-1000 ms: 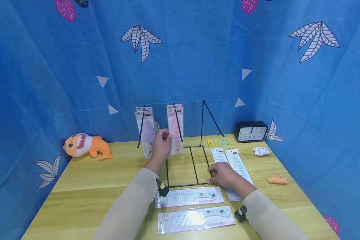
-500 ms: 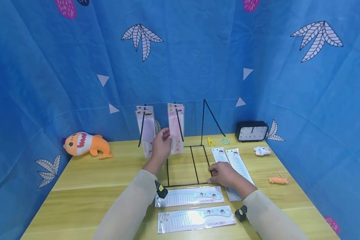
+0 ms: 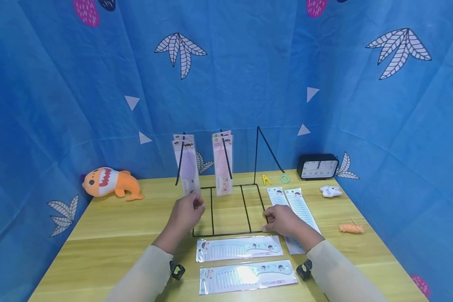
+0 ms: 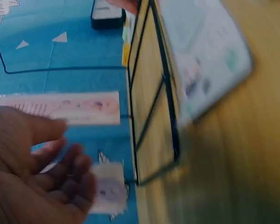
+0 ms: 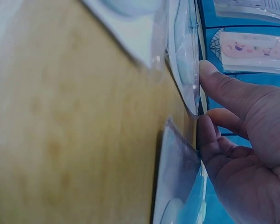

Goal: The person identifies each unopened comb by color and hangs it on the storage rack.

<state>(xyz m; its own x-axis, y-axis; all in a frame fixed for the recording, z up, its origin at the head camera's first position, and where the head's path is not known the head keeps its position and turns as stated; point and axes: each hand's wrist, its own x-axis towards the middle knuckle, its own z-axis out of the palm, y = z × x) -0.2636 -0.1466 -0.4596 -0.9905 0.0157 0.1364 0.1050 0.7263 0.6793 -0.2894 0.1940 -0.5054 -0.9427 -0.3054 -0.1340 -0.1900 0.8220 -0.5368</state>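
My left hand [image 3: 186, 214] holds nothing, fingers loosely curled. It is over the left front of a black wire display rack [image 3: 246, 208], just below the packaged purple comb [image 3: 188, 161] hanging on the left hook. A second pack hangs behind that one. Two packs with a pink comb [image 3: 219, 167] hang on the middle hook; the right hook [image 3: 271, 150] is bare. In the left wrist view, my left fingers [image 4: 74, 182] show apart from the packs. My right hand [image 3: 283, 220] grips the rack's right base bar between thumb [image 5: 212, 74] and fingers.
Two packaged blue combs lie crosswise in front, a nearer one [image 3: 245, 277] and a farther one [image 3: 239, 248]. Two more blue comb packs [image 3: 301, 207] lie right, partly under my right arm. An orange plush shark [image 3: 111, 183], black clock [image 3: 317, 166] and small toys stand around.
My left hand has drawn away from the pink comb pack on the middle hook and moved left and toward me. The right hand has stayed at the rack.
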